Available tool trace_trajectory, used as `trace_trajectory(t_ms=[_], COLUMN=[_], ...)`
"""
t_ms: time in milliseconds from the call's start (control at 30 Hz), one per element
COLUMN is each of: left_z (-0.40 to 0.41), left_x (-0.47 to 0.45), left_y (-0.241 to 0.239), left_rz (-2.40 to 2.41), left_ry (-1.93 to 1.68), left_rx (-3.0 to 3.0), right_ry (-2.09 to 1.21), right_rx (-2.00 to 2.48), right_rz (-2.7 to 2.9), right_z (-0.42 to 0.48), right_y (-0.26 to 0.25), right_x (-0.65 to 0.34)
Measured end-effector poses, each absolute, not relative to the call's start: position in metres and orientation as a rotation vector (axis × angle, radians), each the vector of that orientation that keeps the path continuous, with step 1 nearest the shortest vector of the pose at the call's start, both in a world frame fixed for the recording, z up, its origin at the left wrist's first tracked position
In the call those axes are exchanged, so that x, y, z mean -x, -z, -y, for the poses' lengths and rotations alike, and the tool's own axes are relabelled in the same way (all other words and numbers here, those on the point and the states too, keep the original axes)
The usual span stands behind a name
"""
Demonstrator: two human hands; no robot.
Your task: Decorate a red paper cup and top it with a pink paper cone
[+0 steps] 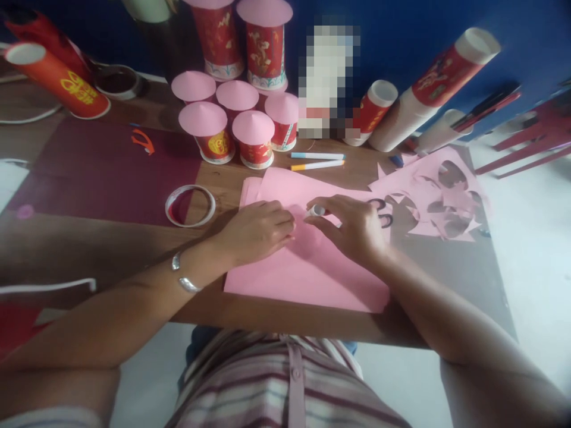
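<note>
Sheets of pink paper (339, 279) lie stacked on the table in front of me. My left hand (263, 229) rests on the paper, its fingers curled and closed; whatever they hold, if anything, is hidden. Between thumb and fingertips, my right hand (352, 223) pinches a small white cylinder (316, 210) with a round end, just above the paper. A darker pink patch shows between the hands; I cannot tell whether it is shadow or a separate piece. Black scissor handles (384, 221) show beyond my right hand.
Red decorated cups with pink cone tops (253, 126) stand at the back. Two markers (317, 165) lie before them. A tape roll (190, 206) is left of the paper, an orange scrap (143, 141) on the maroon sheet (107, 172). Pink cut-outs (441, 190) and cardboard tubes (397, 122) occupy the right.
</note>
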State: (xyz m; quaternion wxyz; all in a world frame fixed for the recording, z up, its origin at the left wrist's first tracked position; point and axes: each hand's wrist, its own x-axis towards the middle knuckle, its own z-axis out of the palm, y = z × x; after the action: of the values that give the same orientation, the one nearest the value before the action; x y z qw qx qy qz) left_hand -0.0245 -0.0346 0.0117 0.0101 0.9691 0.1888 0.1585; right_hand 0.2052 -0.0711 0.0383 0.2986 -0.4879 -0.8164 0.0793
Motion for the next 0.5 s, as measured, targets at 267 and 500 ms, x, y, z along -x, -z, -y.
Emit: trace_trajectory(t_ms=[267,500], left_z=[0.035,0.035], left_x=[0.025,0.024], left_y=[-0.010,-0.010], left_rz=[-0.595,-0.610], left_ry=[-0.516,-0.541], left_rx=[-3.006,-2.964], right_ry=[-0.228,-0.135], right_rx=[1.303,1.322], right_rz=[2.242,2.241], right_z=[0.067,0.066], right_y=[-0.031,-0.033], right_x=[-0.209,-0.219])
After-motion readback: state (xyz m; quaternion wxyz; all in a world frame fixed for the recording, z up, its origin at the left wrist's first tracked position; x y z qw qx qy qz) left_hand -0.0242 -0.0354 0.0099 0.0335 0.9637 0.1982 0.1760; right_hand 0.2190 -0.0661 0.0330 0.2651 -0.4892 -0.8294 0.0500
